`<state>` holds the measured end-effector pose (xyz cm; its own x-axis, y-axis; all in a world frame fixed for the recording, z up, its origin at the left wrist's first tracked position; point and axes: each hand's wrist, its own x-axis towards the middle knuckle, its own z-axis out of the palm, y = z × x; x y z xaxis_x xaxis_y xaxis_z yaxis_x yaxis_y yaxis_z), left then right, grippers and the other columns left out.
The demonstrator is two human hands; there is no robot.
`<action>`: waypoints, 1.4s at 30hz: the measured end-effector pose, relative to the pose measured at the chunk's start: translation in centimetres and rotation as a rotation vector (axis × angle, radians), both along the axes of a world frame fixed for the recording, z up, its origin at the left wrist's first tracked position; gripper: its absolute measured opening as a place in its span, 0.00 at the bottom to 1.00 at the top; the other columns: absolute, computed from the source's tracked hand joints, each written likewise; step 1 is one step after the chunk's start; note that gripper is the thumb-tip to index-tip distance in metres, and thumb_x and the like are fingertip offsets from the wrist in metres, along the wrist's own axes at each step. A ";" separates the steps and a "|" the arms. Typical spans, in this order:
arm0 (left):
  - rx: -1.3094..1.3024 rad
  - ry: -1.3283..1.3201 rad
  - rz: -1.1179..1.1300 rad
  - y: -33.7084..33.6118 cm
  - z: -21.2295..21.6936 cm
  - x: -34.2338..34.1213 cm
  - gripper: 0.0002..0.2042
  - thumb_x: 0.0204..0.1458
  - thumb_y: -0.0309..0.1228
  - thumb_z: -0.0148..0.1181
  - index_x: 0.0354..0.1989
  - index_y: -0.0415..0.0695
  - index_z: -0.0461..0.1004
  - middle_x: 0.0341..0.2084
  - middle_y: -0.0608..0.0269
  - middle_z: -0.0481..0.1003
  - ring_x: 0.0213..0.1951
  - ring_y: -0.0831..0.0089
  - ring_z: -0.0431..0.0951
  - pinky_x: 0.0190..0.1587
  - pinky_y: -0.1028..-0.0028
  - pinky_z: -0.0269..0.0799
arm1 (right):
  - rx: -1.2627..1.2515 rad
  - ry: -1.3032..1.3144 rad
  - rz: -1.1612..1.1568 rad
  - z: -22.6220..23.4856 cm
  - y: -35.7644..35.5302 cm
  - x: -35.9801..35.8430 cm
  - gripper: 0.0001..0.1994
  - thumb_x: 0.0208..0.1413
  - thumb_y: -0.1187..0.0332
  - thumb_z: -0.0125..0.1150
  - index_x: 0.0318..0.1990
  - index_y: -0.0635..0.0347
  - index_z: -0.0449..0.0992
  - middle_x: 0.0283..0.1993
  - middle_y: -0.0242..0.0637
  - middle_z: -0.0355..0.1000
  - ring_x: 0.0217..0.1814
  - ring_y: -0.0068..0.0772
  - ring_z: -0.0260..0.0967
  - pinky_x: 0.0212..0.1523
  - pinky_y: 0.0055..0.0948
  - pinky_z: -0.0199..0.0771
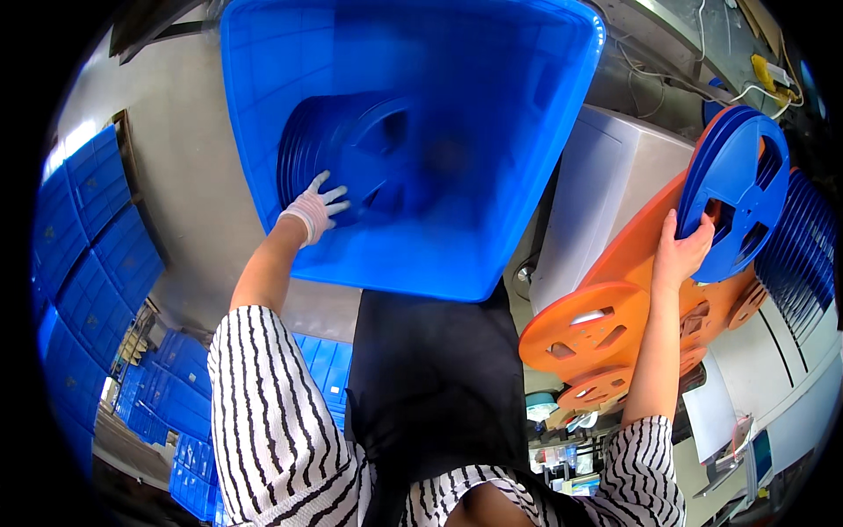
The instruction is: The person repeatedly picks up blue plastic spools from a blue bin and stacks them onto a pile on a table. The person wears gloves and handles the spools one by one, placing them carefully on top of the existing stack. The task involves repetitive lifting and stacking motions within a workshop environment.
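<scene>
The bin is deep, glossy and blue with a rounded rim, and in the left of it lies a stack of blue reels, its edges packed in parallel ridges, its face cut with dark windows; outside, at the right, the held reel is flat, round and blue with similar cut-outs, the bare right hand pinching its lower left edge, while the gloved left hand has its fingers spread over the stack, hiding part of it, contact hard to tell; around them are blue crates at far left, a pale box between bin and reels, orange reels behind the right forearm, which partly blocks them, and a row of upright blue reels beyond
</scene>
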<state>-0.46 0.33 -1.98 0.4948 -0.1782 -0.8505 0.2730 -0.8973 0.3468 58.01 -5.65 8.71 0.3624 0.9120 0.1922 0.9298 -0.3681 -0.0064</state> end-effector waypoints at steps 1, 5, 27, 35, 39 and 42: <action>0.049 -0.021 0.101 -0.7 -0.3 -0.3 0.18 0.54 0.37 0.55 0.55 0.62 0.74 0.65 0.68 0.61 0.70 0.63 0.51 0.70 0.42 0.35 | 0.006 0.002 0.009 -0.1 0.3 -0.2 0.25 0.51 0.57 0.66 0.50 0.66 0.67 0.46 0.49 0.69 0.49 0.53 0.66 0.50 0.44 0.67; 0.152 -0.107 0.423 -1.4 -1.4 2.4 0.21 0.58 0.40 0.52 0.60 0.55 0.68 0.65 0.59 0.60 0.70 0.59 0.51 0.71 0.50 0.35 | 0.003 0.023 -0.011 -0.2 0.6 -0.3 0.26 0.52 0.56 0.65 0.50 0.65 0.67 0.47 0.49 0.68 0.50 0.53 0.66 0.51 0.44 0.66; -0.104 -0.117 1.619 -17.8 17.7 0.8 0.22 0.58 0.38 0.53 0.61 0.47 0.66 0.59 0.48 0.68 0.61 0.53 0.66 0.64 0.64 0.61 | 0.582 1.411 -0.331 31.5 -4.4 -9.4 0.19 0.67 0.55 0.48 0.53 0.63 0.69 0.36 0.33 0.71 0.34 0.26 0.69 0.37 0.26 0.72; 0.546 -1.150 1.846 -6.5 35.4 1.4 0.24 0.62 0.34 0.46 0.65 0.38 0.59 0.64 0.46 0.60 0.65 0.49 0.60 0.66 0.61 0.56 | 0.724 2.151 -0.497 36.6 -12.6 -21.5 0.22 0.68 0.49 0.41 0.49 0.60 0.68 0.30 0.28 0.65 0.24 0.20 0.59 0.25 0.20 0.62; 0.886 -1.152 1.195 -4.4 44.8 4.8 0.30 0.58 0.39 0.52 0.68 0.43 0.56 0.68 0.48 0.54 0.70 0.48 0.48 0.70 0.50 0.37 | 0.698 2.244 -0.486 38.0 -13.5 -26.9 0.22 0.68 0.48 0.41 0.45 0.59 0.68 0.26 0.27 0.62 0.20 0.18 0.56 0.22 0.19 0.60; 0.510 -1.098 1.162 -7.3 48.2 11.7 0.35 0.49 0.44 0.58 0.65 0.42 0.60 0.67 0.44 0.55 0.69 0.48 0.51 0.70 0.49 0.38 | 0.638 2.287 -0.416 39.2 -13.5 -30.2 0.22 0.68 0.47 0.40 0.44 0.59 0.69 0.24 0.27 0.62 0.18 0.17 0.55 0.20 0.18 0.60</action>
